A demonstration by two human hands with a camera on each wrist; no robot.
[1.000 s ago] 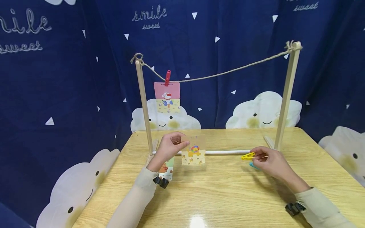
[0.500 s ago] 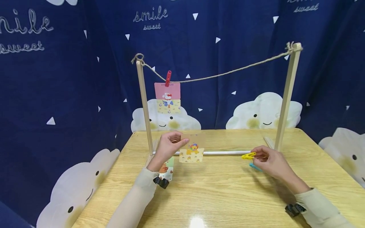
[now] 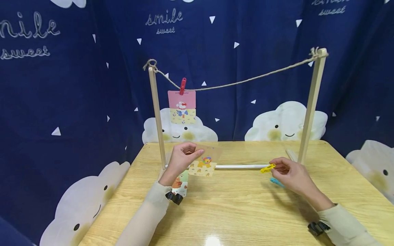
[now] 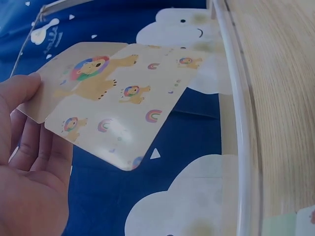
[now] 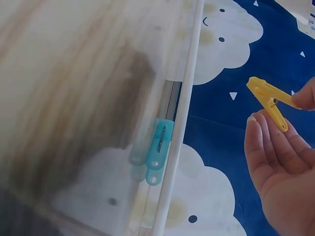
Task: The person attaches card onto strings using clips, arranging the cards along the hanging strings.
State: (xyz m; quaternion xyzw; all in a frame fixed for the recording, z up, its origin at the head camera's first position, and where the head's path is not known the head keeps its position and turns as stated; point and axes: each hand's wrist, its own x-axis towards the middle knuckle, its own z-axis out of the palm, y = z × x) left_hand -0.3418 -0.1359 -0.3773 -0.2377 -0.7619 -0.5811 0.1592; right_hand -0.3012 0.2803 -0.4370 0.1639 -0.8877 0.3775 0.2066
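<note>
Your left hand (image 3: 181,160) pinches the tan-and-cream lion-print card (image 3: 202,166); your right hand (image 3: 290,174) pinches the small yellow plastic clothespin (image 3: 267,168).
In the head view, the card sits at the middle of the frame, gripped by your fingers at its upper left and tilted, its lower edge swung leftward; the clothespin lies well apart to its right, long axis near level, free end pointing left toward the card. Your left hand is nearer the red plastic clothespin (image 3: 183,85) on the brown twine line (image 3: 240,82), which runs higher in the frame than both hands; the pale wooden surface (image 3: 231,212) spreads below.
</note>
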